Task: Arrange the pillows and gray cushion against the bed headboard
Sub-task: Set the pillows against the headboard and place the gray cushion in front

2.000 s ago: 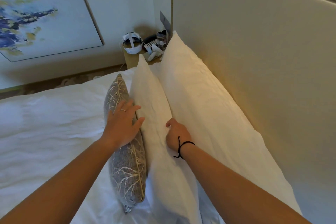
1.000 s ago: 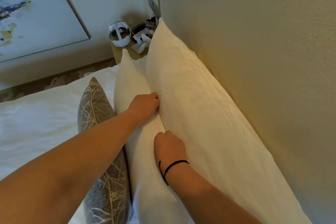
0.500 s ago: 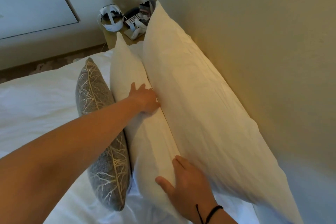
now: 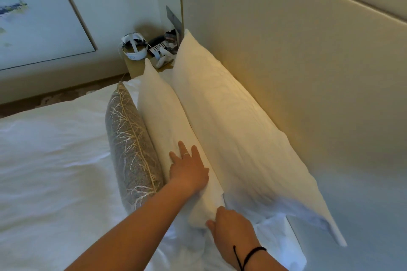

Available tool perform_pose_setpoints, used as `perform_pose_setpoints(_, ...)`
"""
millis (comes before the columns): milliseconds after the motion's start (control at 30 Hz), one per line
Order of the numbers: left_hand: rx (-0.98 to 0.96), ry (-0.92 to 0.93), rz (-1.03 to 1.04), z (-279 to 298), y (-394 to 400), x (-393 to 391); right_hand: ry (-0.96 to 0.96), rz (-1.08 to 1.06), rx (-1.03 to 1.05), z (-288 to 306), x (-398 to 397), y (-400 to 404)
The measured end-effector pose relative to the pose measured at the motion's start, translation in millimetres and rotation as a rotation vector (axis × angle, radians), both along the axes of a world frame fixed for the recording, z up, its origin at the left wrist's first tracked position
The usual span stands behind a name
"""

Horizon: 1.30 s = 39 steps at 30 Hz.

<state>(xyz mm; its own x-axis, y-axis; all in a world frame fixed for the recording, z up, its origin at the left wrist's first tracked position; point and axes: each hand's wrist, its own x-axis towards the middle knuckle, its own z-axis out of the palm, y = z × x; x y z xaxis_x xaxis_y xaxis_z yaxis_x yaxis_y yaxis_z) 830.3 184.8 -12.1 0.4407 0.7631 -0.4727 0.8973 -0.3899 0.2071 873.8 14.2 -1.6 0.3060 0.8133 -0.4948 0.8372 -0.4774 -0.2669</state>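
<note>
A large white pillow (image 4: 231, 130) leans against the beige headboard (image 4: 297, 61). A smaller white pillow (image 4: 163, 116) stands on edge in front of it. A gray cushion (image 4: 130, 145) with a pale branch pattern stands against the smaller pillow's front. My left hand (image 4: 189, 169) lies flat on the smaller pillow's near part, fingers spread. My right hand (image 4: 231, 224), with a black cord at the wrist, presses against that pillow's near end; its fingertips are hidden behind the fabric.
The white bed sheet (image 4: 50, 171) spreads out to the left. A bedside table (image 4: 136, 68) at the far end of the pillows carries a white headset (image 4: 134, 48), a phone and small items. A framed picture (image 4: 37, 11) hangs on the left wall.
My left hand has slid back along the smaller pillow toward its near end. My right hand has stayed at that end. The view has pulled back and up.
</note>
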Motion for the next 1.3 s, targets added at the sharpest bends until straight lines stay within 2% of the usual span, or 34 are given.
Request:
perform_pose_setpoints(133,-0.018,-0.084,0.039,-3,-18,-7,0.026,0.024,-0.013,1,7,-14)
perform_pose_setpoints(300,-0.053,-0.130,0.066,-1,-22,-16,-0.083,0.100,0.067,11,12,-32)
perform_pose_setpoints(400,-0.055,-0.189,0.069,-4,-28,-24,-0.026,0.114,0.110,12,10,-44)
perform_pose_setpoints(700,0.000,-0.328,0.089,-25,-63,-50,0.111,0.068,0.225,11,29,-73)
perform_pose_setpoints(933,-0.080,-0.410,0.155,-21,-81,-47,0.118,0.028,0.215,0,43,-84)
perform_pose_setpoints(1200,-0.007,-0.396,0.187,-9,-158,-26,0.214,-0.016,0.354,4,49,-117)
perform_pose_setpoints(1300,-0.002,-0.424,0.234,-4,-195,-9,0.264,-0.149,0.423,2,57,-147)
